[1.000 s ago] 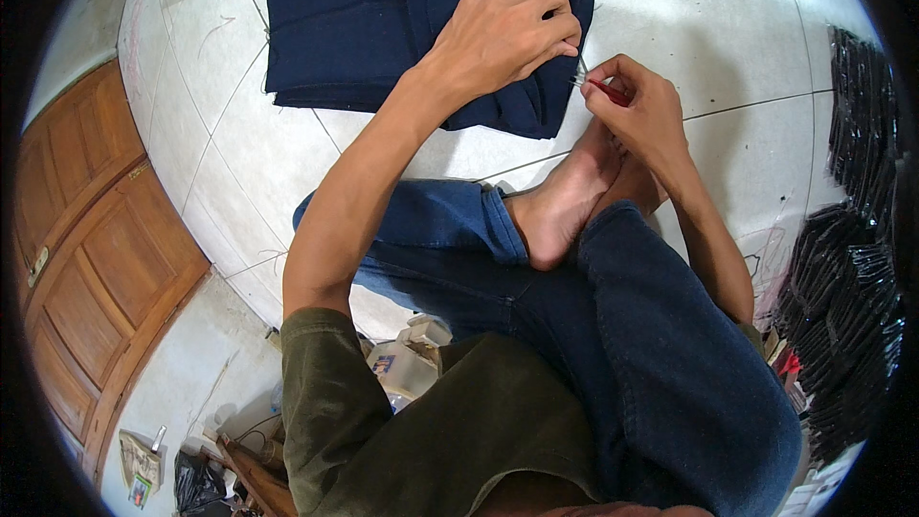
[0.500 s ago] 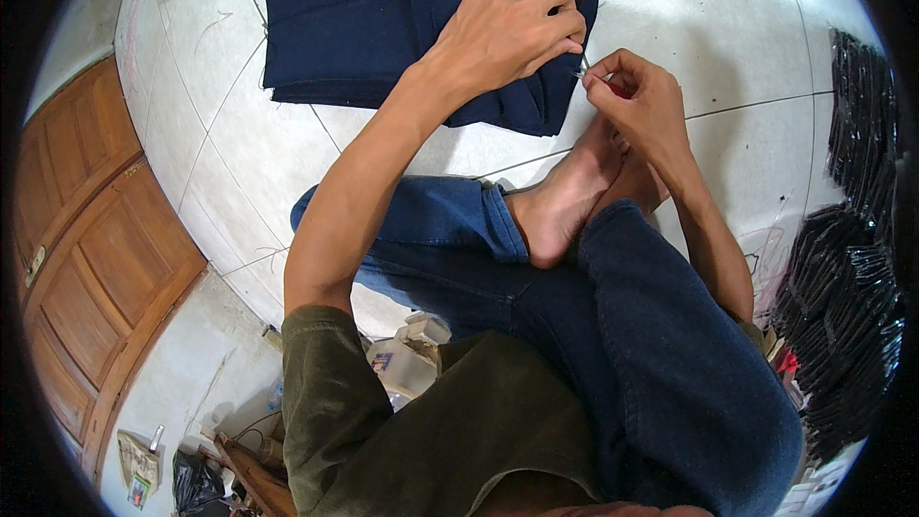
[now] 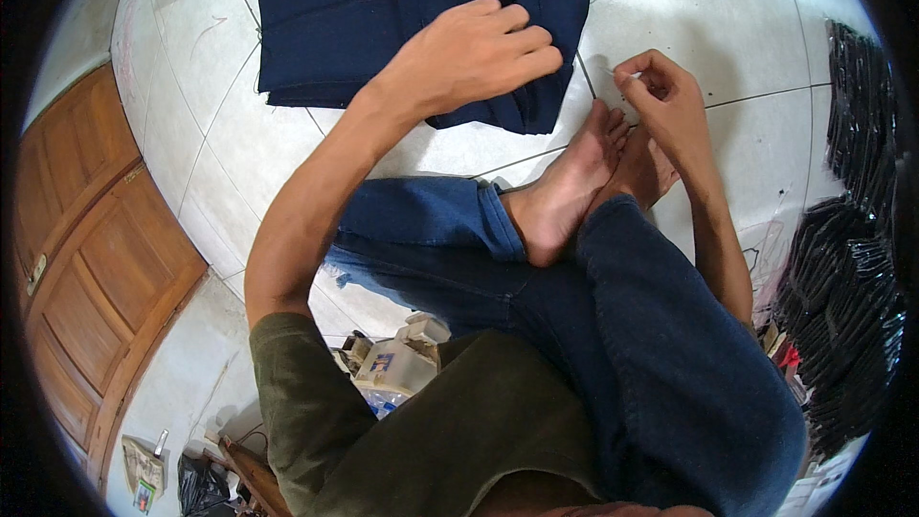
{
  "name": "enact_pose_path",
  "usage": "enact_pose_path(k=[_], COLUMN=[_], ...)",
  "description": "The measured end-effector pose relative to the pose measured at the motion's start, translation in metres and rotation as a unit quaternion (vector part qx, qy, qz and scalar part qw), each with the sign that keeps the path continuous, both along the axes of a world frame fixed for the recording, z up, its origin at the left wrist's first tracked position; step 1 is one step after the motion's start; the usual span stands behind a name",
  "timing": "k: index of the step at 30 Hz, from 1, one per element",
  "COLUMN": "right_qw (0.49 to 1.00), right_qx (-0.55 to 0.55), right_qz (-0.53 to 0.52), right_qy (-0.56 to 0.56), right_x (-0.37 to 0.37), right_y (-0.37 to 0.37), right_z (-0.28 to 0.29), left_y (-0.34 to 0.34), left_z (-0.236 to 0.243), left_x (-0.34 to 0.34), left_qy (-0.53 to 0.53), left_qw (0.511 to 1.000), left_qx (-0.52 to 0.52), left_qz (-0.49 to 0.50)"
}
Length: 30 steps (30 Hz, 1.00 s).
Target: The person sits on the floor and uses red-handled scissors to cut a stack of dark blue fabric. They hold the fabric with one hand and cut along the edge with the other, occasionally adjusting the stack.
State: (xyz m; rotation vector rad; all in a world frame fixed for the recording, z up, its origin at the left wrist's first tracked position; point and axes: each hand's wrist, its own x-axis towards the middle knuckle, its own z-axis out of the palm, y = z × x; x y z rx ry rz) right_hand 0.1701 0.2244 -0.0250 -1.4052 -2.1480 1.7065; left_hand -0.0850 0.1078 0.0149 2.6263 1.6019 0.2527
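Note:
Dark navy folded cloth (image 3: 335, 33) lies on the tiled floor in front of me, with visible seams and a thick layered edge. My left hand (image 3: 483, 53) is over its right part, back of the hand up and fingers curled in; whether anything is inside them is hidden. To the right of the cloth, above the tiles, my right hand (image 3: 662, 94) pinches thumb and forefinger together. A small, pale, thin thing (image 3: 627, 74) shows at those fingertips, too small to name. The two hands are apart.
My crossed legs in blue jeans (image 3: 689, 325) and bare feet (image 3: 565, 177) are close below the hands. Shiny black bundles (image 3: 842, 306) lie at the right. A wooden door (image 3: 96, 268) is on the left; a pale plastic container (image 3: 407, 364) stands beside my left leg.
The hands have moved apart: the left went left and slightly down, the right moved a little to the right. Earlier their fingertips nearly met at the cloth's right edge.

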Motion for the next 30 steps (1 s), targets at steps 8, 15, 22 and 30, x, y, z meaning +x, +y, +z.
enact_pose_path(k=[8, 15, 22, 30], right_qw=[0.998, 0.996, 0.988, 0.968], right_qx=[-0.038, -0.069, 0.013, 0.051], right_qz=[-0.047, 0.012, 0.147, 0.243], right_qy=[0.033, 0.062, 0.049, 0.044], right_x=[0.013, 0.011, -0.01, -0.022], right_y=[0.001, -0.016, -0.006, 0.004], right_z=[-0.014, -0.005, 0.017, 0.007], left_y=[-0.03, -0.053, -0.021, -0.014], left_z=[0.013, 0.007, -0.009, -0.01], left_x=[0.007, 0.016, 0.01, 0.004], left_qy=[0.0, 0.005, -0.153, -0.216], left_qw=[0.993, 0.994, 0.984, 0.966], left_qx=[-0.114, -0.099, -0.075, -0.126], left_qz=[0.037, 0.036, 0.05, 0.064])
